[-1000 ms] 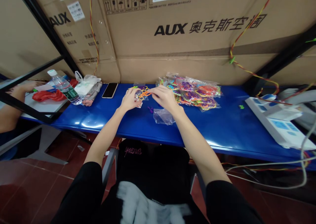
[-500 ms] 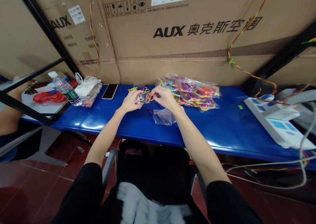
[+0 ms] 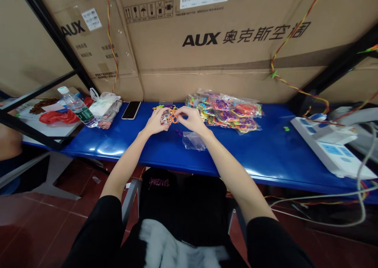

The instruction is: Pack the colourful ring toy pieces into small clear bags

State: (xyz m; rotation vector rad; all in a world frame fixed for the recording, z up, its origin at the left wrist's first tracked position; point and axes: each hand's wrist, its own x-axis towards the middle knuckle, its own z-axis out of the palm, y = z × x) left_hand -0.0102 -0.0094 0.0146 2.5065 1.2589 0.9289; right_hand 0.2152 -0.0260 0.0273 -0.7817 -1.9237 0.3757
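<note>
My left hand (image 3: 154,123) is curled around a small clear plastic bag (image 3: 165,119) with pale looped pieces in it. Fingers of my right hand (image 3: 191,120) pinch an orange looped plastic piece (image 3: 175,119) against the right side of that bag. Whether the piece is inside the bag or just at its mouth, I cannot tell. Below my right hand lies a flat clear bag (image 3: 194,141), beside a small purple piece (image 3: 179,133). Yellow and other bright pieces (image 3: 159,107) show just behind my left hand.
Filled bags of colourful pieces (image 3: 227,110) are heaped at the back of the blue table (image 3: 254,153). Leftward are a phone (image 3: 131,110), a water bottle (image 3: 78,107) and a cloth bundle (image 3: 106,106). A white device (image 3: 333,146) with cables stands right. Another person's arm (image 3: 10,142) is far left.
My right hand has moved left with the orange piece, bringing it up against the bag in my left hand. The left hand has stayed nearly still.
</note>
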